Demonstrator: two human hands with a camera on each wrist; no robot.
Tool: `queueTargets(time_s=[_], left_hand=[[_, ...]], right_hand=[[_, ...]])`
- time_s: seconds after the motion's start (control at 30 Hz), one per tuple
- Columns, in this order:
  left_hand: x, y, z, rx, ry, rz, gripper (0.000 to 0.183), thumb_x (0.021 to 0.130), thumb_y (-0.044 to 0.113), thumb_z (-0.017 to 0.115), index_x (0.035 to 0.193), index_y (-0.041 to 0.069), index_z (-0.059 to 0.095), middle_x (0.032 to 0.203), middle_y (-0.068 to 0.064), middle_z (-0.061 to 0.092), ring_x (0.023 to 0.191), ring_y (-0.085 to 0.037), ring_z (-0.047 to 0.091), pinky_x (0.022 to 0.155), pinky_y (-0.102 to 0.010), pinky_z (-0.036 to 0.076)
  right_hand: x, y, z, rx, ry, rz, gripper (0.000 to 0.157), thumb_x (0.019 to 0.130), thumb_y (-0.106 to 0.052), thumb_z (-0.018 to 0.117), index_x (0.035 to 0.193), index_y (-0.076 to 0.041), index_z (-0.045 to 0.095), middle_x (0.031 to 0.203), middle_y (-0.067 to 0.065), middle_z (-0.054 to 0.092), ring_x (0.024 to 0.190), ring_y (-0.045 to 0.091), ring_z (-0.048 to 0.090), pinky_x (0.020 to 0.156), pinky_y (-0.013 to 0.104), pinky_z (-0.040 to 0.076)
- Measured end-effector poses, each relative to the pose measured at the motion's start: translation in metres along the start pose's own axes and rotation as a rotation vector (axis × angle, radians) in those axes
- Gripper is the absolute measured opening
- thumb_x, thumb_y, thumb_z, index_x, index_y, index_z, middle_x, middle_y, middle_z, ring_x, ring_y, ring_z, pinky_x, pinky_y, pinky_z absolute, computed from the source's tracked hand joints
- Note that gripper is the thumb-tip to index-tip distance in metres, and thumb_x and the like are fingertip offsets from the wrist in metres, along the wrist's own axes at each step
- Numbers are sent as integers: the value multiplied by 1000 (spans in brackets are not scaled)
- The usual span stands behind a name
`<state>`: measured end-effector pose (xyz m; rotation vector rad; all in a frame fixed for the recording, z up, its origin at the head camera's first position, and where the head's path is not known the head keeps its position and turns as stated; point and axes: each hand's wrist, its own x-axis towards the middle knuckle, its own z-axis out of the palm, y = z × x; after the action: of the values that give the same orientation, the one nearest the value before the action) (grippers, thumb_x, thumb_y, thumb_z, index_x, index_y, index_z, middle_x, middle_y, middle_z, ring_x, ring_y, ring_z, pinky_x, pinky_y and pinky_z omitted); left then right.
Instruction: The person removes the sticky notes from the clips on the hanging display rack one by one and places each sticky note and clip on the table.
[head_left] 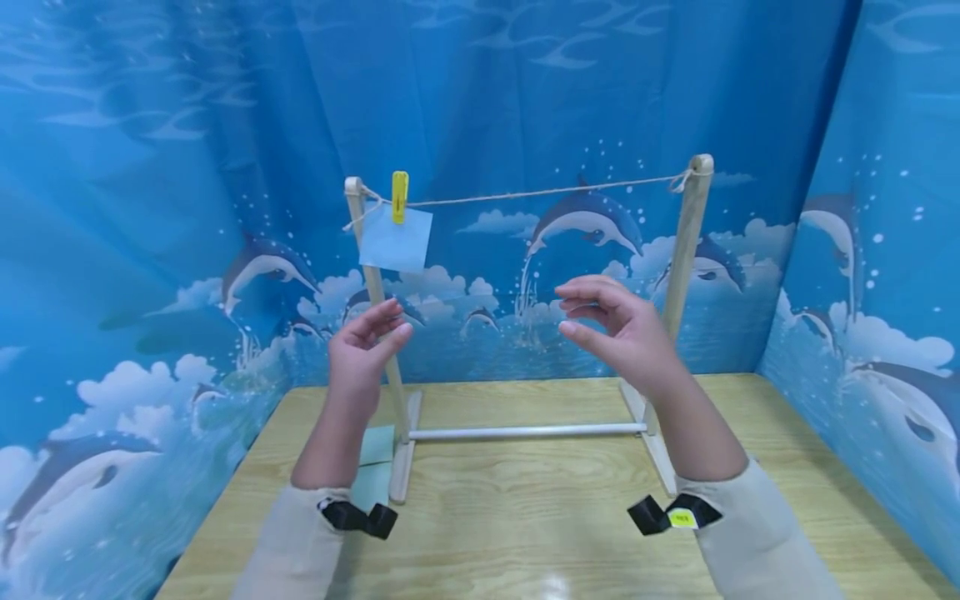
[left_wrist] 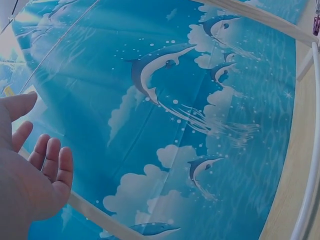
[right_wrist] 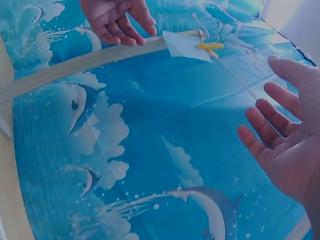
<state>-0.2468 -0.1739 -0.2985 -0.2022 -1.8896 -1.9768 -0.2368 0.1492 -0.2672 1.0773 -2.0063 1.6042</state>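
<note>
A light blue paper square [head_left: 397, 242] hangs from a string [head_left: 517, 195], held by a yellow clothespin [head_left: 401, 197] near the left post. My left hand [head_left: 363, 346] is raised just below the paper, fingers loosely bent, holding nothing. On the other side, my right hand [head_left: 622, 329] is up in front of the right post, fingers gently curved and apart from the thumb, with nothing in it. The right wrist view shows the paper [right_wrist: 187, 46] and clothespin [right_wrist: 210, 47] beyond the spread right fingers. Neither hand touches the string.
The string is tied between two wooden posts, the left [head_left: 372, 283] and the right [head_left: 684, 250]. A white crossbar [head_left: 528, 431] joins their feet on the wooden table [head_left: 525, 517]. Pale green paper sheets [head_left: 372, 475] lie by the left foot, partly behind the left arm. Dolphin-print curtains surround the table.
</note>
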Motion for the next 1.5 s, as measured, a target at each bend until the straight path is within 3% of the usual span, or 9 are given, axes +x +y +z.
queueTargets(time_s=[0.33, 0.57, 0.83, 1.13, 1.33, 1.5], left_hand=[[14, 5, 1, 1, -9, -44, 45, 86, 30, 76, 127, 14, 65, 124, -5, 62, 113, -20, 58, 91, -25, 52], [21, 4, 3, 16, -11, -62, 47, 88, 33, 74, 129, 15, 63, 126, -5, 62, 115, -19, 59, 92, -26, 52], [26, 6, 12, -14, -7, -118, 53, 83, 37, 76, 130, 15, 63, 126, -6, 63, 111, -18, 62, 91, -26, 53], [28, 10, 23, 1, -60, -113, 51, 86, 34, 74, 131, 14, 61, 122, -8, 65, 106, -20, 66, 91, -31, 53], [31, 15, 28, 7, -59, -159, 52, 86, 34, 75, 132, 14, 61, 122, -7, 64, 104, -19, 67, 92, -33, 53], [34, 15, 35, -53, -40, -160, 48, 86, 31, 75, 127, 11, 63, 120, -9, 65, 102, -20, 68, 89, -32, 55]], right_hand=[[35, -16, 13, -41, -46, -49, 31, 93, -3, 65, 124, -1, 62, 126, 6, 56, 110, 27, 57, 95, 31, 51], [55, -23, 24, -56, -73, -8, 31, 93, -7, 67, 124, -3, 63, 125, 4, 56, 108, 17, 58, 92, 29, 52], [80, -29, 33, -104, -102, -1, 33, 92, -13, 69, 123, -4, 63, 124, 5, 57, 106, 17, 58, 95, 35, 50], [113, -40, 46, -182, -125, -13, 40, 87, -17, 76, 123, -6, 63, 123, 6, 59, 106, 16, 56, 94, 28, 50], [134, -51, 56, -265, -157, -3, 40, 88, -20, 75, 124, -7, 64, 121, 4, 60, 106, 17, 55, 92, 25, 50], [150, -54, 61, -294, -124, 2, 37, 89, -20, 74, 122, -7, 64, 120, 3, 61, 106, 17, 55, 91, 23, 48]])
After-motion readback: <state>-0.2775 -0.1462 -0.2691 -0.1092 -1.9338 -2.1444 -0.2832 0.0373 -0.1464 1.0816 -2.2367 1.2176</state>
